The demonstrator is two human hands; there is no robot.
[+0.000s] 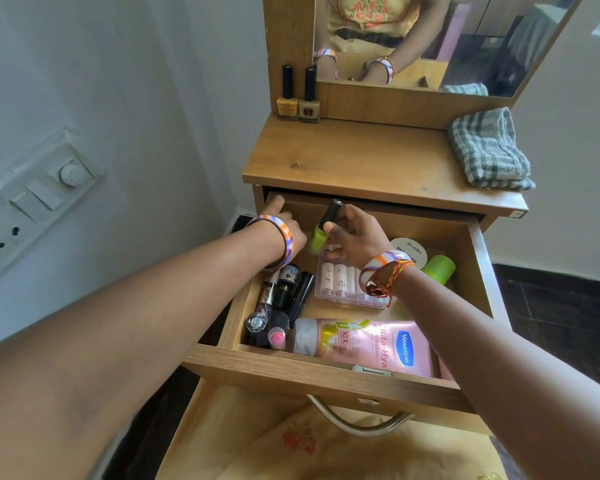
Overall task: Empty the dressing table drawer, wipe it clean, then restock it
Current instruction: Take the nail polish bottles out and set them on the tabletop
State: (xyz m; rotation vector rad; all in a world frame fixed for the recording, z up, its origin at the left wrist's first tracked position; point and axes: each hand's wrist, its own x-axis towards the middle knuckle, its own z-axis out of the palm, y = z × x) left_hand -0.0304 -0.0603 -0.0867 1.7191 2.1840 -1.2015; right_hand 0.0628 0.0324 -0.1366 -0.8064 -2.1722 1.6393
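From the head view, a wooden dressing table (361, 157) stands against a pale wall (118, 81) that carries a switch panel (32, 206). On its top are two nail polish bottles (298, 98) beside the mirror (430, 39), and a folded checked cloth (489, 150) at the right end. The drawer (291, 367) is pulled out and still full: a pink lotion tube (371, 344), small dark cosmetics (278, 306), a clear case (343, 282). The right hand (357, 233) grasps a green nail polish bottle (321, 233) above the drawer. The left hand (284, 223) reaches into the back left corner; I cannot tell its grip.
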